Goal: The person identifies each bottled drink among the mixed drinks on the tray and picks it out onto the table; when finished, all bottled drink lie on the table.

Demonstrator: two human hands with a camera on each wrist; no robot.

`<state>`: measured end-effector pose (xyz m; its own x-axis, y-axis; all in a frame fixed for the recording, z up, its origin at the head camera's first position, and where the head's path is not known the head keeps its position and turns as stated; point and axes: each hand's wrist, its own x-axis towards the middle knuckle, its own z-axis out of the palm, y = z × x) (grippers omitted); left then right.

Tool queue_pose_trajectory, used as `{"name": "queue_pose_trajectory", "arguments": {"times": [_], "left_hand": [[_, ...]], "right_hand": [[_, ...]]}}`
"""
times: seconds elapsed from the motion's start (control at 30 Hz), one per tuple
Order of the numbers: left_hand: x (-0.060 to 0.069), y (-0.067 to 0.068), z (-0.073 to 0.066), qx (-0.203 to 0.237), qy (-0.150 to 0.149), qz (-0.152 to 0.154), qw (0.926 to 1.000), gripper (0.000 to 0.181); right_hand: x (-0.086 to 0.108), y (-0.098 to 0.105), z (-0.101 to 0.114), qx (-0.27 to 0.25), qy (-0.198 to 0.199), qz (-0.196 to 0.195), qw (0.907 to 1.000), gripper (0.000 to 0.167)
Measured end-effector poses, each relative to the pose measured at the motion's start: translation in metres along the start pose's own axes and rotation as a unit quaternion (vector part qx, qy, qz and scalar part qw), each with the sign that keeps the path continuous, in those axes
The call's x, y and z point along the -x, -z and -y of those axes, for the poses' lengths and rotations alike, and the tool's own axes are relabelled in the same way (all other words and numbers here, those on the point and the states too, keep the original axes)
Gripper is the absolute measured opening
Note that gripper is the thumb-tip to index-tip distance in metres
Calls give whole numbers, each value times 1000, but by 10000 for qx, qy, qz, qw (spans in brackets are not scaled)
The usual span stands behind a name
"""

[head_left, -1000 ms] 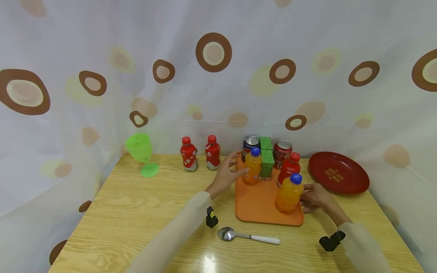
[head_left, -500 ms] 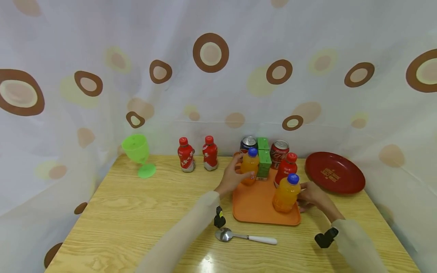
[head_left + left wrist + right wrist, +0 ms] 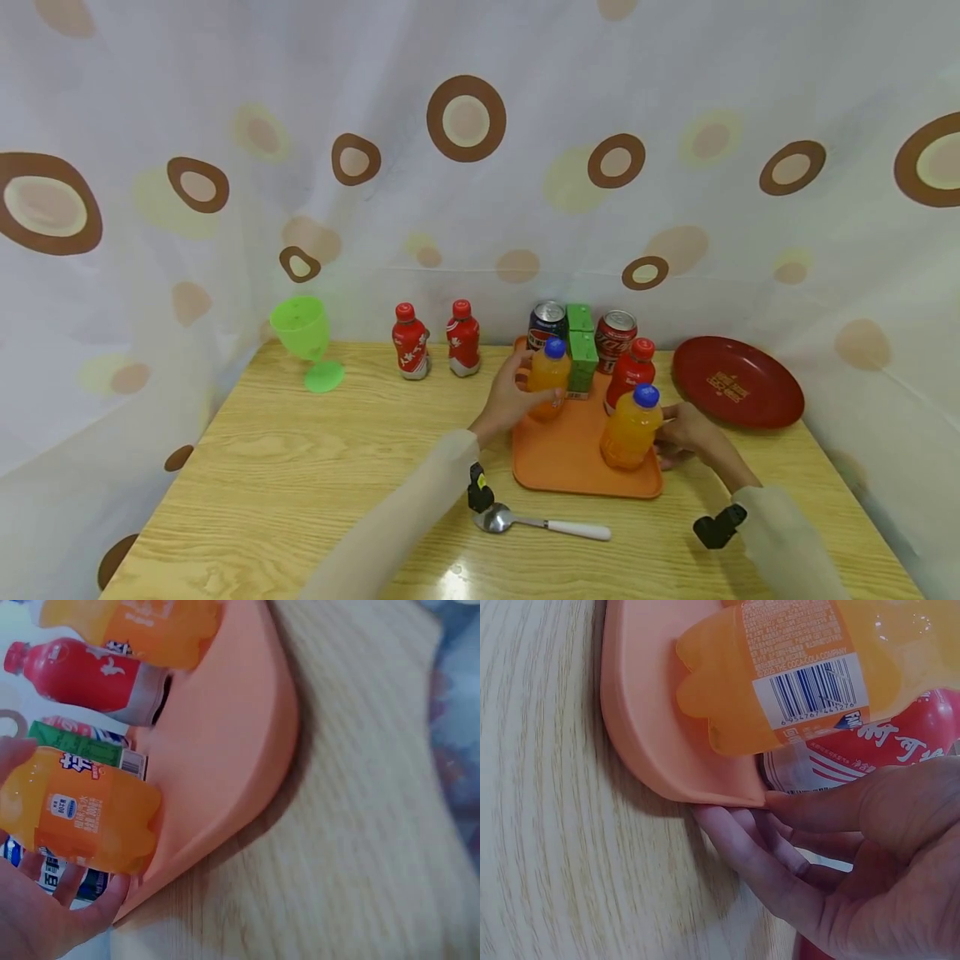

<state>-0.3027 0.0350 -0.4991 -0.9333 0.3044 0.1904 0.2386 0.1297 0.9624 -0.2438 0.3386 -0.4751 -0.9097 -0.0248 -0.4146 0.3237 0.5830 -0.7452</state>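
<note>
An orange tray (image 3: 558, 467) lies on the wooden table with several drinks standing on it. My left hand (image 3: 510, 396) grips an orange soda bottle (image 3: 550, 383) with a blue cap at the tray's left side, thumb and fingers around its body in the left wrist view. At the tray's right edge, my right hand (image 3: 855, 862) pinches the rim, thumb above and fingers beneath. Close by it stands a second orange soda bottle (image 3: 630, 433), in front of a red bottle (image 3: 630, 375). Green cartons (image 3: 582, 358), a dark blue can (image 3: 548, 321) and a red can (image 3: 615, 337) stand behind.
A spoon (image 3: 540, 523) with a white handle lies in front of the tray. To the right rests a dark red oval plate (image 3: 738, 383). Two red bottles (image 3: 411, 342) and a green goblet (image 3: 302, 329) stand left, near the patterned curtain (image 3: 465, 217).
My left hand has closed around the left soda bottle and brought it slightly nearer to me, showing more of the dark blue can. The right hand keeps its place at the tray edge.
</note>
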Motion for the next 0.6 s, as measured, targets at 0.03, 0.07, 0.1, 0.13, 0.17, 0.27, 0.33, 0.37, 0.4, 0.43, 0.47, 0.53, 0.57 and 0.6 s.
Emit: {"name": "queue_pose_trajectory", "arguments": {"times": [0.03,0.07,0.1,0.13,0.17,0.27,0.33,0.37,0.4,0.43,0.47,0.53,0.57,0.6], "left_hand": [[2,1,0,-25,5,-20,10000,62],[4,1,0,-50,-6,-38,10000,61],[5,1,0,-80,-17,-53,10000,60],[6,2,0,-117,-21,-62,9999,59],[7,2,0,-120,-50,-44,9999,59],[8,2,-1,-14,-96,22,10000,57],[8,2,-2,132,-41,53,9999,57],[9,3,-2,212,16,52,9998,57],[10,3,-3,310,83,38,9995,57],[11,4,-3,343,143,21,9993,57],[11,6,-3,398,204,7,9990,58],[14,10,-3,491,314,12,9983,58],[15,13,-3,521,347,-7,9980,58],[17,18,-4,554,336,-15,9979,57]], "right_hand": [[0,0,0,-6,-5,3,10000,48],[-1,-1,-1,-22,-2,14,10000,47],[-1,-1,-1,-52,-12,23,10000,47],[-1,-2,-1,-72,-30,24,10000,47],[-1,-2,-1,-91,-52,15,9999,48],[-1,-1,-2,-84,-75,19,9999,50],[-1,-1,-2,-89,-45,12,9999,49],[-1,-1,-2,-115,-22,5,9999,48],[0,-1,-2,-132,8,6,9999,46],[0,-1,-3,-160,36,4,9999,44],[1,-1,-3,-202,54,2,9998,44],[2,0,-4,-238,70,12,9997,43],[2,-1,-4,-266,49,29,9996,43],[2,0,-3,-274,32,43,9996,44]]}}
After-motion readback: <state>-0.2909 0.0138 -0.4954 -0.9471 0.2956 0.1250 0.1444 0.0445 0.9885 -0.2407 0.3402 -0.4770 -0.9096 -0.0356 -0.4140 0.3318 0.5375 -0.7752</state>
